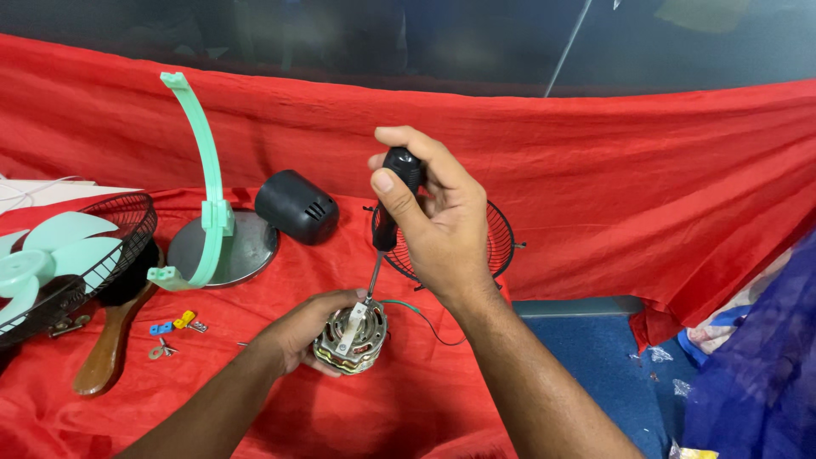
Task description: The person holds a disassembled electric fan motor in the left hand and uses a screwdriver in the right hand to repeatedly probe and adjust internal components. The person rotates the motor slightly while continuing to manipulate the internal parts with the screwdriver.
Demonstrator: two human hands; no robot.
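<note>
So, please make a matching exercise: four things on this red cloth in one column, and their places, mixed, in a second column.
Things:
1. screwdriver
2. motor
3. black cover
4. wooden handle

Places:
A. lying at the left, beside the fan blades
B. in the right hand
C. held by the left hand
D. behind, near the round metal base

Pairs: 1-B, 2-C, 3-D, 4-A

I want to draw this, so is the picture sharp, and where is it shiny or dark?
Head view: sharp on the right hand, screwdriver and motor; soft even light, faint shadows on the red cloth; glare on the metal base; the top strip is dark; the cloth edge bows from lens distortion.
</note>
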